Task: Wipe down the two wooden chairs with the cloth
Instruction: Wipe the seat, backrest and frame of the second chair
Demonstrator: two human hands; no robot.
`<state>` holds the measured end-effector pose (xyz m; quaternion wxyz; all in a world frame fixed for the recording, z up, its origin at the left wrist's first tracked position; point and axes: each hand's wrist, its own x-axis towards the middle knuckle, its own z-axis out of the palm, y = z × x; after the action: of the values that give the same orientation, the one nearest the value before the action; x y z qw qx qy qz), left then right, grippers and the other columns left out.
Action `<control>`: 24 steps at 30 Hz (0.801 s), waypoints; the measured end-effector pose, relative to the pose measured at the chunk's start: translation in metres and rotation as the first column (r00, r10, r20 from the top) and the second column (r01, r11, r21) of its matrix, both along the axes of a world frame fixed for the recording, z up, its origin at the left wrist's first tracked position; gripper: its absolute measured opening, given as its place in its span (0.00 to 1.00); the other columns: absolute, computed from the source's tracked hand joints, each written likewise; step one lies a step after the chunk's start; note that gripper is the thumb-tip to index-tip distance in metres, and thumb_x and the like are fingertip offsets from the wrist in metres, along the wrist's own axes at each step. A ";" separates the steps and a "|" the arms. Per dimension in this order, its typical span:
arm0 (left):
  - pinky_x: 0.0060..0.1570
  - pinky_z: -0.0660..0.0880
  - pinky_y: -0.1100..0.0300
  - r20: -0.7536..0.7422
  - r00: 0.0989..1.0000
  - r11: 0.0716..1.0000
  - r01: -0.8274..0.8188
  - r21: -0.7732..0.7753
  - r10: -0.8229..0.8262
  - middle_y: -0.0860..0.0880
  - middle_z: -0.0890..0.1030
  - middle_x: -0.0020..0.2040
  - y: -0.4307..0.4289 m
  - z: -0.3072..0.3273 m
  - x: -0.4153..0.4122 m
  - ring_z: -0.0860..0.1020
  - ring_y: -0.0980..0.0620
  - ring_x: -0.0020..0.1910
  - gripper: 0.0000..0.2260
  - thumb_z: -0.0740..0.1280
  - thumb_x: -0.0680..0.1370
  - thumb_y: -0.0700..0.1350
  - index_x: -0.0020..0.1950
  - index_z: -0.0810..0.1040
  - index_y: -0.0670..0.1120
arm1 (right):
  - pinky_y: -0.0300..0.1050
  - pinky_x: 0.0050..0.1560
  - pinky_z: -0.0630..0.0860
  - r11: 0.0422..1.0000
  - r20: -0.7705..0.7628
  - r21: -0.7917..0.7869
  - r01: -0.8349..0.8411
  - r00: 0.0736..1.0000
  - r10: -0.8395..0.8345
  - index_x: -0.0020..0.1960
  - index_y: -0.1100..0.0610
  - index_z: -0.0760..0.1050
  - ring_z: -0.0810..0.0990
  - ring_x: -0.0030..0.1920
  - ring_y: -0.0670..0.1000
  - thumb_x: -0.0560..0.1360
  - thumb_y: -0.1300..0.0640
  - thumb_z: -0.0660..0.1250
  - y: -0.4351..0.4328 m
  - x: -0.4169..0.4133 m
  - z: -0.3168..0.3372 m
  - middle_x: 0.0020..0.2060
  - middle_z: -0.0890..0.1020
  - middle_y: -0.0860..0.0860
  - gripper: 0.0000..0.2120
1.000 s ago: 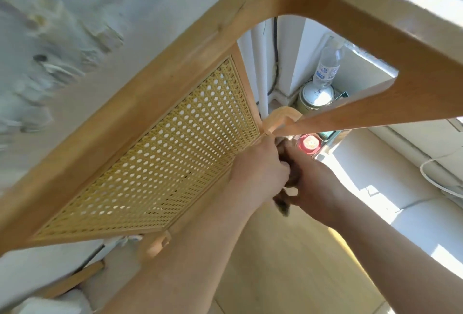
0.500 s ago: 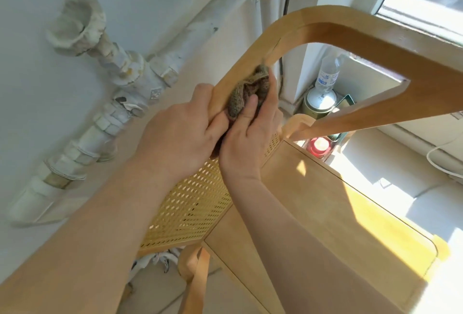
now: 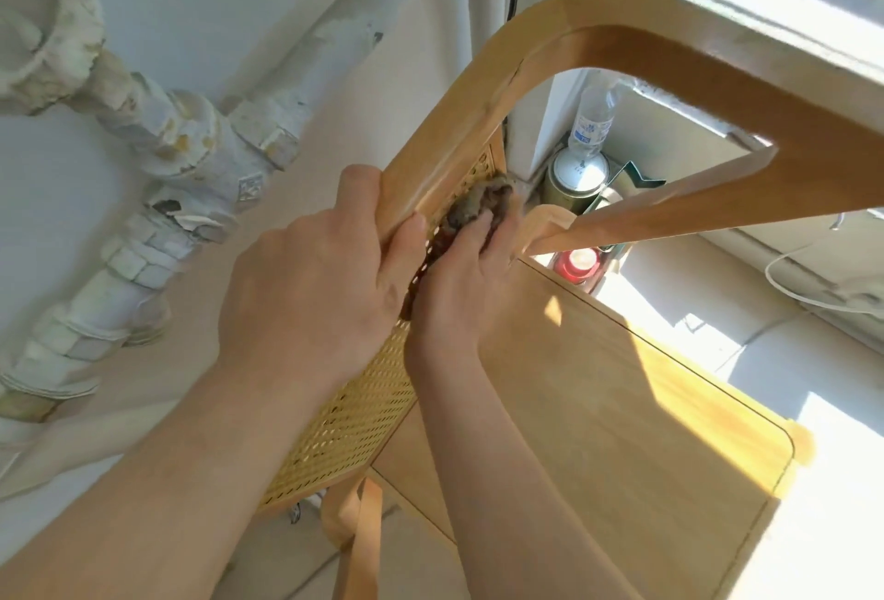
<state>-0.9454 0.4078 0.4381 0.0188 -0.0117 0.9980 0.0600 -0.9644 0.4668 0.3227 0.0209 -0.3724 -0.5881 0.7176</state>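
Observation:
A light wooden chair (image 3: 598,389) with a woven cane backrest (image 3: 354,417) and curved armrest (image 3: 669,39) fills the view. My left hand (image 3: 315,293) grips the top rail of the backrest, thumb on the inner face. My right hand (image 3: 459,283) presses a crumpled brown-grey cloth (image 3: 478,207) against the cane panel just under the rail, near the corner where the armrest meets the back. Only one chair is in view.
White lagged pipes (image 3: 158,178) run along the wall at left. In the corner behind the chair stand a plastic bottle (image 3: 593,121), a metal tin (image 3: 579,178) and a red-lidded jar (image 3: 579,262). A window and sill lie at right, with a white cable (image 3: 808,298).
My right hand has moved the cloth down from the top rail's bend onto the cane panel. My left hand shifted along the rail. The view has steadied after a large swing.

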 end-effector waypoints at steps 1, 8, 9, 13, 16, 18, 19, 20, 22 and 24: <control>0.28 0.60 0.56 0.005 1.000 1.000 -0.004 0.007 0.004 0.57 0.58 0.27 0.000 0.001 0.000 0.63 0.45 0.26 0.16 0.52 0.78 0.59 0.52 0.64 0.47 | 0.28 0.65 0.58 0.998 -0.112 0.047 -0.034 0.993 0.039 0.74 0.42 0.61 0.64 0.62 0.30 0.84 0.51 0.51 -0.004 0.003 0.015 0.58 0.65 0.27 0.19; 0.28 0.61 0.56 -0.014 0.999 1.000 0.031 -0.003 -0.031 0.57 0.61 0.27 -0.003 0.000 -0.002 0.65 0.46 0.26 0.20 0.47 0.78 0.62 0.53 0.64 0.47 | 0.31 0.65 0.56 0.987 0.142 0.126 0.104 0.982 -0.122 0.76 0.50 0.61 0.67 0.69 0.49 0.84 0.53 0.49 0.002 -0.012 -0.077 0.66 0.70 0.47 0.20; 0.28 0.61 0.56 -0.023 0.999 1.000 0.027 -0.002 -0.027 0.56 0.62 0.27 -0.003 -0.002 -0.001 0.65 0.46 0.26 0.20 0.47 0.78 0.62 0.53 0.64 0.48 | 0.40 0.68 0.59 0.993 0.271 0.055 0.104 0.956 -0.115 0.76 0.49 0.59 0.67 0.70 0.55 0.84 0.52 0.48 0.006 -0.009 -0.093 0.68 0.69 0.53 0.21; 0.29 0.61 0.55 -0.029 1.000 1.000 0.011 0.000 -0.011 0.55 0.62 0.27 -0.003 -0.004 -0.001 0.65 0.45 0.26 0.19 0.49 0.78 0.61 0.54 0.64 0.46 | 0.53 0.67 0.66 0.980 0.453 -0.143 0.138 0.890 -0.060 0.76 0.43 0.56 0.69 0.67 0.57 0.84 0.51 0.47 0.012 -0.003 -0.099 0.71 0.67 0.53 0.21; 0.30 0.63 0.54 -0.013 1.000 1.000 0.003 -0.011 -0.004 0.55 0.60 0.27 -0.002 -0.002 0.001 0.69 0.40 0.28 0.19 0.50 0.78 0.61 0.54 0.65 0.46 | 0.45 0.69 0.66 0.992 0.124 -0.119 0.037 0.992 -0.022 0.72 0.39 0.61 0.70 0.65 0.44 0.84 0.52 0.49 0.006 0.003 -0.037 0.66 0.70 0.41 0.18; 0.32 0.62 0.54 -0.029 1.000 1.000 -0.011 0.008 0.011 0.55 0.59 0.27 -0.001 -0.002 0.000 0.66 0.41 0.29 0.17 0.51 0.78 0.60 0.51 0.64 0.47 | 0.30 0.65 0.63 0.997 -0.214 0.053 -0.054 0.975 0.064 0.67 0.33 0.60 0.67 0.63 0.33 0.84 0.52 0.51 -0.009 0.014 0.010 0.60 0.68 0.30 0.17; 0.32 0.61 0.54 -0.030 0.999 1.000 -0.017 0.020 0.018 0.56 0.59 0.27 0.000 -0.001 -0.001 0.64 0.44 0.29 0.15 0.50 0.78 0.60 0.50 0.63 0.48 | 0.28 0.63 0.62 0.988 -0.322 0.147 -0.039 0.943 0.085 0.67 0.34 0.58 0.66 0.62 0.30 0.84 0.52 0.51 -0.017 0.018 0.019 0.59 0.65 0.28 0.17; 0.32 0.60 0.54 -0.027 0.999 1.000 -0.018 0.020 0.019 0.56 0.59 0.28 0.002 -0.001 0.000 0.62 0.45 0.30 0.15 0.50 0.79 0.59 0.50 0.63 0.48 | 0.28 0.62 0.62 0.972 -0.373 0.237 0.004 0.924 0.087 0.68 0.39 0.58 0.66 0.62 0.31 0.83 0.53 0.51 -0.021 0.020 0.015 0.59 0.64 0.29 0.16; 0.32 0.59 0.55 -0.025 1.000 1.000 -0.010 0.001 0.011 0.56 0.59 0.28 0.002 -0.002 0.000 0.62 0.46 0.29 0.16 0.49 0.79 0.59 0.52 0.64 0.48 | 0.29 0.64 0.61 0.963 -0.343 0.258 0.074 0.939 0.020 0.70 0.45 0.59 0.68 0.64 0.37 0.82 0.51 0.50 -0.020 0.016 -0.018 0.61 0.66 0.34 0.17; 0.30 0.60 0.55 -0.029 1.000 1.000 0.000 0.004 0.000 0.55 0.62 0.27 0.000 -0.003 0.001 0.64 0.45 0.27 0.17 0.47 0.79 0.60 0.53 0.64 0.48 | 0.33 0.67 0.57 0.990 -0.043 0.140 0.005 0.999 0.001 0.74 0.48 0.58 0.66 0.69 0.46 0.83 0.51 0.49 -0.012 0.017 -0.068 0.66 0.67 0.41 0.20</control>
<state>-0.9445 0.4076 0.4350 0.0043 -0.0108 0.9980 0.0621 -0.9472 0.4553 0.2544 0.0601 -0.3552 -0.6361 0.6824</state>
